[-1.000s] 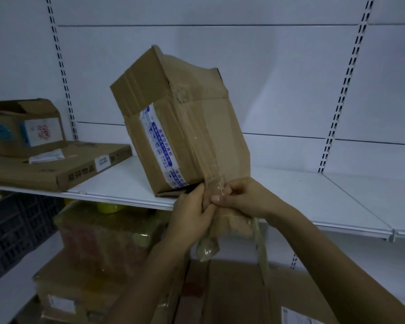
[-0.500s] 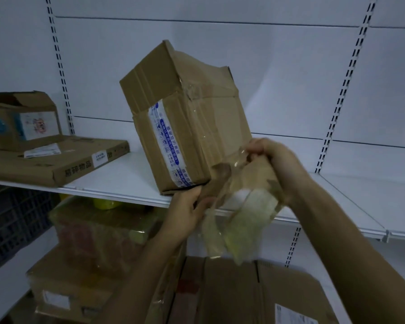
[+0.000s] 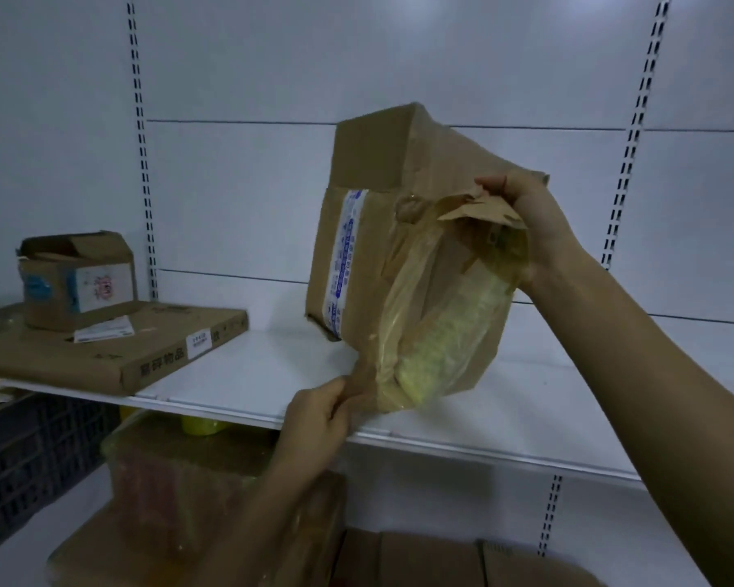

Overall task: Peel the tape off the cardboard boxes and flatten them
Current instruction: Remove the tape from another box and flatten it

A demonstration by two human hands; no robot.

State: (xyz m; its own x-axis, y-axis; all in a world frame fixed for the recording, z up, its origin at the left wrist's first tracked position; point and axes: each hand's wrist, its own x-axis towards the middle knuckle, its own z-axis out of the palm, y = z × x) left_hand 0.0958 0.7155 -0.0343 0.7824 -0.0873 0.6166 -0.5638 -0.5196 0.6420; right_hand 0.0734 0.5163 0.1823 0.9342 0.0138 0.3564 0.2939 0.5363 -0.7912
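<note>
A crumpled brown cardboard box with a blue-and-white printed tape band stands tilted on the white shelf. A wide strip of clear tape, with torn brown paper stuck to it, stretches away from the box's front face. My right hand pinches the strip's upper end high at the box's right side. My left hand grips the box's lower corner at the shelf's front edge.
At the left of the shelf a small open box sits on a flat carton. Below are a dark crate, wrapped packages and flattened cardboard. White wall panels with slotted uprights stand behind.
My right hand has pulled the tape up and to the right, peeling a long strip off the box. The box has turned more upright, while my left hand has kept its grip at the bottom.
</note>
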